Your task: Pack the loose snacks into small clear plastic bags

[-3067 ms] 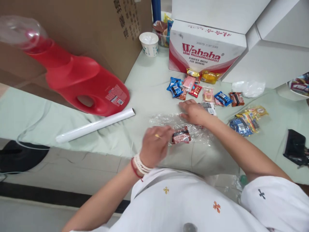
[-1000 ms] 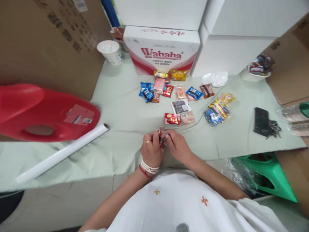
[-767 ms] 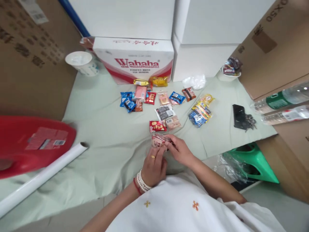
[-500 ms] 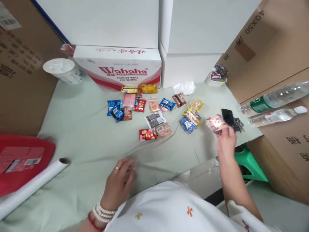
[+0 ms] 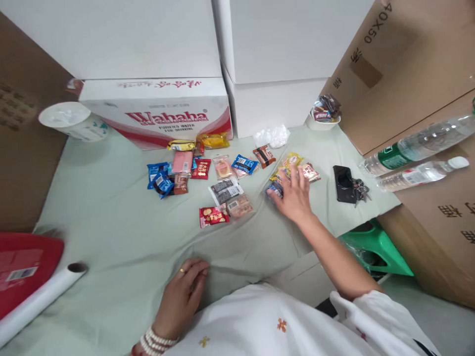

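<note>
My right hand lies with its fingers spread over a blue snack packet and a yellow snack packet, partly covering them. Beside its fingertips is a red-and-white snack packet. My left hand, with a ring and a beaded bracelet, rests near the table's front edge; its fingers are curled together and nothing shows in them. Farther left are a red packet, a pinkish packet, a grey-and-white packet and a pile of blue packets.
A Wahaha carton backs the table. A paper cup stands left, a small white bowl of snacks right. Right of my right hand lie a black phone and keys. A white roll is front left.
My right hand has moved left from near the phone to the blue and yellow packets. It has let go of the red-and-white packet, now beside them. The camera view has shifted slightly.
</note>
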{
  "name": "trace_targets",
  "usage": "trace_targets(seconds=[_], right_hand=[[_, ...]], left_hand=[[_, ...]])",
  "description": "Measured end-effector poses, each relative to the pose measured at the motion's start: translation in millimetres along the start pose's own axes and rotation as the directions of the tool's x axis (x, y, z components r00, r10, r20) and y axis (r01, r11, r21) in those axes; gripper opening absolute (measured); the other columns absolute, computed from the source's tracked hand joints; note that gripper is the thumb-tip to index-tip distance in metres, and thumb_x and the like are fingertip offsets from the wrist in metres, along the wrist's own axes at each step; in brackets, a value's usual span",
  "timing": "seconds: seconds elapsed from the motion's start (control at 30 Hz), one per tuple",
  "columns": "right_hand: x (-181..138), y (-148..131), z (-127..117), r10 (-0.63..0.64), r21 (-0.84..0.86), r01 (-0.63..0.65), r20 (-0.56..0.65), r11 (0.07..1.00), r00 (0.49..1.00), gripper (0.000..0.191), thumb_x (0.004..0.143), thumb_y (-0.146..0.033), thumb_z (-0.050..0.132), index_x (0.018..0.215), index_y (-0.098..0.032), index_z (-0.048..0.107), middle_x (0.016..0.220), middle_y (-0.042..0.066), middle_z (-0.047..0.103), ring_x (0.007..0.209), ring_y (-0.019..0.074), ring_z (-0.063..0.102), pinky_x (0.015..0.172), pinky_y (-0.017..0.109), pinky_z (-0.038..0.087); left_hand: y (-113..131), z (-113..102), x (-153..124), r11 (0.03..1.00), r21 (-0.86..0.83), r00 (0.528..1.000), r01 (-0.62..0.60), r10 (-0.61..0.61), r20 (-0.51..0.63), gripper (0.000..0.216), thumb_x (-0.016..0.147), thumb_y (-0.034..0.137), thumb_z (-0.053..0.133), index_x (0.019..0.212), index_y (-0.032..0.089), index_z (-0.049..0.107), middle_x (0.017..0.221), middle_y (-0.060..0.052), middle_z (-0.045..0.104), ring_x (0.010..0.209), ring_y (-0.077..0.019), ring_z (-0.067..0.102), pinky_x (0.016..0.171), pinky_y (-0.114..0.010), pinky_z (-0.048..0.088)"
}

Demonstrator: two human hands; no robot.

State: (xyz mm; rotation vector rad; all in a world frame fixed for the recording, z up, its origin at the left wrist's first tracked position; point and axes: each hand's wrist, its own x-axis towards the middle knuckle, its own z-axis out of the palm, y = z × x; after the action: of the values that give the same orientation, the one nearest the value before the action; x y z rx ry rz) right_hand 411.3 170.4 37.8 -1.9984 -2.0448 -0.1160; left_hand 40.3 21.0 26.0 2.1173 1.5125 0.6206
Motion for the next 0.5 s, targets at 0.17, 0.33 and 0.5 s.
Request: trace_targets(seconds=[0.17,0.33,0.5], right_hand=[[17,14,26,0.040,-0.078,-0.028,0.161,0.997,0.986,0.071,0.102,-0.065,0.040,0.156,-0.020,0.048,0.168,0.019,0.035,0.156,0.0414,0.022,0.122,0.067,0.011],[58,59,12,-0.007,-0.102,0.033,0.243,0.994,0.970,0.067,0.104,-0.063,0.035,0.153,-0.021,0.053,0.163,0.018,0.043,0.149,0.0394,0.033,0.120,0.066,0.020],[138,42,4,-0.112,-0.071,0.122,0.129,0.990,0.985,0.048,0.106,-0.044,0.037,0.126,-0.020,0.073,0.147,0.017,0.057,0.134,0.0379,0.045,0.106,0.051,0.041]], left_hand=[[-12,-11,-17,0.997,0.078,1.000,-0.024,0.023,0.016,0.024,0.099,0.033,0.050,0.104,0.025,0.073,0.105,-0.004,0.077,0.089,-0.0166,0.077,0.077,-0.024,0.062],[-42,-24,-61,0.984,0.149,0.993,0.099,-0.089,-0.074,0.027,0.099,0.039,0.050,0.102,0.027,0.073,0.104,-0.003,0.077,0.089,-0.0177,0.077,0.075,-0.024,0.061],[-51,-18,-105,0.943,0.124,0.945,0.310,-0.292,-0.146,0.025,0.097,0.042,0.053,0.103,0.029,0.073,0.106,-0.002,0.076,0.089,-0.0195,0.077,0.067,-0.024,0.061]])
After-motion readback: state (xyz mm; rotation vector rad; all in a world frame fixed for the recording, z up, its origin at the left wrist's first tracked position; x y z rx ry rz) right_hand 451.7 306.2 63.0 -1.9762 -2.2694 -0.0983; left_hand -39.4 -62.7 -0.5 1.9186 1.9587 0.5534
